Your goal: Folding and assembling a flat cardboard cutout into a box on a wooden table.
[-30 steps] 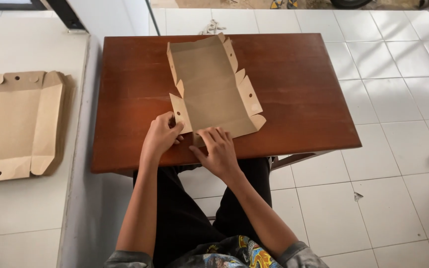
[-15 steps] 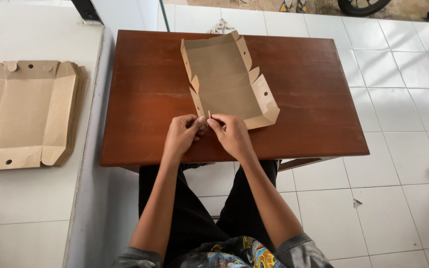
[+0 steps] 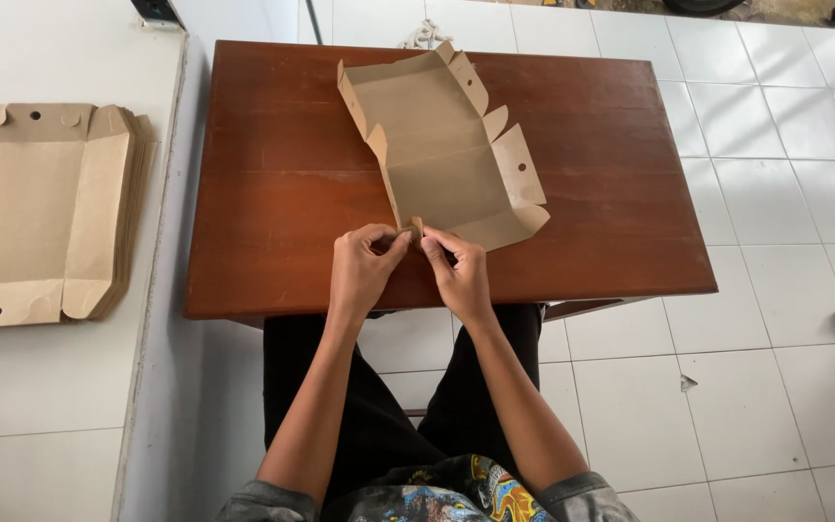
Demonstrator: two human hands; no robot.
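- Now both hands, left hand (image 3: 358, 274) and right hand (image 3: 458, 275), pinch the near corner flap of the cardboard box (image 3: 442, 155).
- Box lies unfolded, holding nothing, on the wooden table (image 3: 273, 193).
- Stack of flat boxes (image 3: 36, 208) at nine o'clock.

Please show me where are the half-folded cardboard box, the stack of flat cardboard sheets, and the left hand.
Half-folded cardboard box (image 3: 432, 145): head view, on its flat inner bottom panel.
Stack of flat cardboard sheets (image 3: 31, 208): head view, on the middle panel of the top sheet.
Left hand (image 3: 359, 271): head view, on the back of the hand.
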